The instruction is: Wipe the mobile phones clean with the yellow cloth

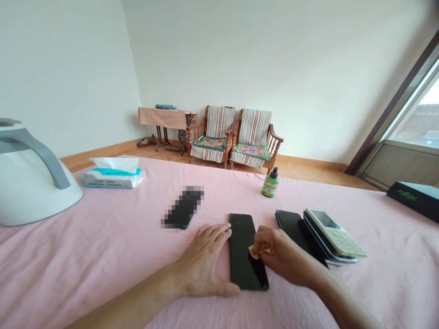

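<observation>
A black smartphone point(242, 246) lies flat, screen up, in front of me. My left hand point(206, 260) steadies it along its left side, fingertips at the upper left edge and thumb at the lower left corner. A small yellow cloth point(253, 252) is bunched in the closed fingers of my right hand point(277, 249), pressed against the right part of the screen. To the right lies another dark phone point(295, 233), partly hidden by my right forearm. Beside it is a stack of phones topped by a white keypad phone point(338, 233). Further left rests a pixelated dark phone point(185, 208).
A pink cloth point(120, 237) covers the surface. On it stand a white kettle point(30, 178), a tissue pack point(109, 177), a green spray bottle point(270, 185) and a black box point(414, 201). Behind are two wooden chairs point(254, 132) and a covered sewing table point(163, 118).
</observation>
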### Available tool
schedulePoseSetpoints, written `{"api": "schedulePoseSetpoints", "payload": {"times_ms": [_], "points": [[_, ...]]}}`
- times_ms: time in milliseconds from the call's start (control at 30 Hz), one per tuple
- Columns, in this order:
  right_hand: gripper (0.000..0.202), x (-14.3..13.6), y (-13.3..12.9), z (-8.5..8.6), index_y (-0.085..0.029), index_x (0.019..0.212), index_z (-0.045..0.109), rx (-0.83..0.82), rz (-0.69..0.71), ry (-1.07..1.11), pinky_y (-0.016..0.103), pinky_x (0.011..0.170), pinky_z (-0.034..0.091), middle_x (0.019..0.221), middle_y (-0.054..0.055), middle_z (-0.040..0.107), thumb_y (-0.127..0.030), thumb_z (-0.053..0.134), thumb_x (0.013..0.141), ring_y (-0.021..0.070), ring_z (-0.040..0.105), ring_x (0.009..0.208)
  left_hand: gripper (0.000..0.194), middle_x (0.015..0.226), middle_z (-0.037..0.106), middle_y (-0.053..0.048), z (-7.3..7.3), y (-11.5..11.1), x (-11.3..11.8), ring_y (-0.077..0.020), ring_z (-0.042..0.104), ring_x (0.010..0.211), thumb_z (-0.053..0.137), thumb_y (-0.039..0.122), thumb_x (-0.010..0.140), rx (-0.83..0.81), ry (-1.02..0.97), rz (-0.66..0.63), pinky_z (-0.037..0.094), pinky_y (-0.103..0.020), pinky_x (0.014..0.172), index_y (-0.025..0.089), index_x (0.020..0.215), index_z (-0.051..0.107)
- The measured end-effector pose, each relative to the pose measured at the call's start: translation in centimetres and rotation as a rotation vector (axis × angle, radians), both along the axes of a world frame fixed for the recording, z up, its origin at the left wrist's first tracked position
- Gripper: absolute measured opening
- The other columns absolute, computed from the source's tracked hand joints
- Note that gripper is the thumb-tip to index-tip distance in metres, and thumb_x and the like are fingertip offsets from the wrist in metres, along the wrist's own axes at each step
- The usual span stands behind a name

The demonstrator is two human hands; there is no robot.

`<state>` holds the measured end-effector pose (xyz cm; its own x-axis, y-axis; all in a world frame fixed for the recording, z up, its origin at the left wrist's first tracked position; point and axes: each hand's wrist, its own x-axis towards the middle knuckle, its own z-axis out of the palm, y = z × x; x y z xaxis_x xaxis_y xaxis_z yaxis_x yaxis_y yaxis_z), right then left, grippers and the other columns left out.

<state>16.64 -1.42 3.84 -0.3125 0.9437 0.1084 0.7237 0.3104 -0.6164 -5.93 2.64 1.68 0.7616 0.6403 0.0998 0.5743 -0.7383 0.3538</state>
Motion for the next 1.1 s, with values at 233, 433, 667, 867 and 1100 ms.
{"api": "schedulePoseSetpoints", "payload": {"times_ms": [233,433,667,867,1100], "points": [[0.026,0.0,-0.2,0.5,-0.016,0.068,0.064,-0.020,0.011,0.023,0.018,0.062,0.041,0.075,0.000,0.063,0.004,0.047,0.065,0.0090,0.058,0.069,0.099,0.145,0.034,-0.019,0.0,0.0,0.0,-0.0370,0.032,0.131,0.063,0.071,0.061,-0.008,-0.041,-0.001,0.022,-0.054,0.109,0.012,0.136,0.039],[0.024,0.3,-0.7,0.9,-0.017,0.062,0.063,-0.196,0.119,-0.019,0.016,0.057,0.041,0.074,-0.001,0.064,0.002,0.049,0.062,0.0084,0.059,0.066,0.100,0.145,0.034,-0.019,0.2,-0.1,0.1,-0.0375,0.031,0.131,0.064,0.072,0.059,-0.025,-0.048,0.009,0.021,-0.053,0.109,0.011,0.135,0.040],[0.025,0.2,-0.3,0.9,-0.016,0.069,0.066,-0.042,0.022,-0.004,0.018,0.063,0.043,0.077,0.001,0.064,0.001,0.048,0.066,0.0093,0.059,0.070,0.100,0.145,0.033,-0.020,0.2,0.0,0.1,-0.0364,0.031,0.132,0.063,0.072,0.060,-0.018,-0.034,0.003,0.021,-0.052,0.110,0.010,0.135,0.039],[0.025,0.9,-0.6,1.1,-0.017,0.070,0.066,-0.251,0.170,-0.004,0.017,0.058,0.043,0.077,0.000,0.066,0.000,0.049,0.064,0.0106,0.062,0.069,0.099,0.145,0.035,-0.019,0.3,-0.1,0.1,-0.0369,0.032,0.131,0.063,0.072,0.060,-0.021,-0.039,0.010,0.022,-0.052,0.109,0.011,0.135,0.040],[0.025,0.0,1.3,0.0,-0.016,0.071,0.064,0.115,-0.050,0.000,0.023,0.067,0.044,0.077,0.002,0.063,0.002,0.047,0.069,0.0118,0.058,0.071,0.100,0.144,0.035,-0.019,0.1,0.0,0.0,-0.0371,0.032,0.130,0.064,0.072,0.059,-0.014,-0.059,0.002,0.023,-0.053,0.109,0.012,0.135,0.040]]}}
